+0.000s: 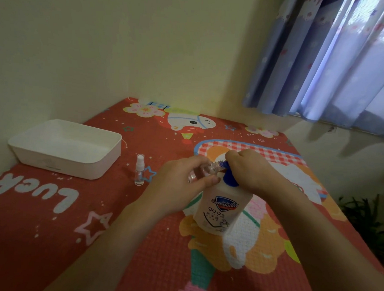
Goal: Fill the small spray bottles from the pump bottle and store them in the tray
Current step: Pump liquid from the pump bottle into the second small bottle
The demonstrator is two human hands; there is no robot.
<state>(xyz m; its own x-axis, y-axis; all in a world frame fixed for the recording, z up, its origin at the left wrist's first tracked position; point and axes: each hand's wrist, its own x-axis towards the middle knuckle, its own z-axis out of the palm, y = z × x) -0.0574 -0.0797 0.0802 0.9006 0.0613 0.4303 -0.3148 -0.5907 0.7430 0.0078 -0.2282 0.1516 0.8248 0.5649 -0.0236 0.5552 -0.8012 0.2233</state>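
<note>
Filling stage: my left hand (181, 178) grips an uncapped spray bottle (202, 171) tilted at the nozzle; my right hand (247, 167) presses the pump bottle (222, 209). Left of both, a capped bottle (139, 170) stands outside the tray (65, 148), nothing stored.

Pump head (230, 177) mostly under right hand (249, 167) — small print on pump bottle (221, 210) unreadable.
</note>
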